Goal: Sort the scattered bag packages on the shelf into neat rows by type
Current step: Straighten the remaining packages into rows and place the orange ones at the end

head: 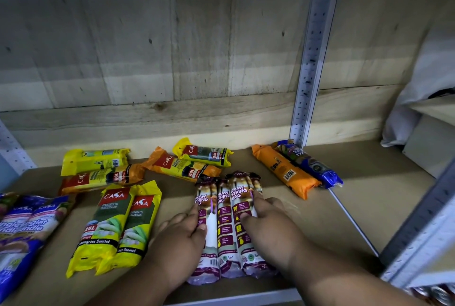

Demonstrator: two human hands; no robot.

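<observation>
Three purple "Draw String Bag" packs (pixel 225 231) lie side by side at the front middle of the shelf. My left hand (pixel 182 234) presses against the left pack, fingers curled on its edge. My right hand (pixel 267 219) rests on the right pack, fingertips over its top face. Two yellow 25L Casa packs (pixel 115 227) lie together to the left. Further back sit a yellow pack (pixel 94 160) over an orange 60L pack (pixel 103 180), and another orange 60L pack (pixel 182 166) under a yellow 25L pack (pixel 203 153).
Blue singlet-handle packs (pixel 22 229) overlap at the far left front. An orange pack (pixel 285 171) and a blue pack (pixel 310 164) lie by the perforated metal upright (pixel 309 71). The wooden shelf board (pixel 357 195) continues right; a white sack (pixel 418 98) sits beyond.
</observation>
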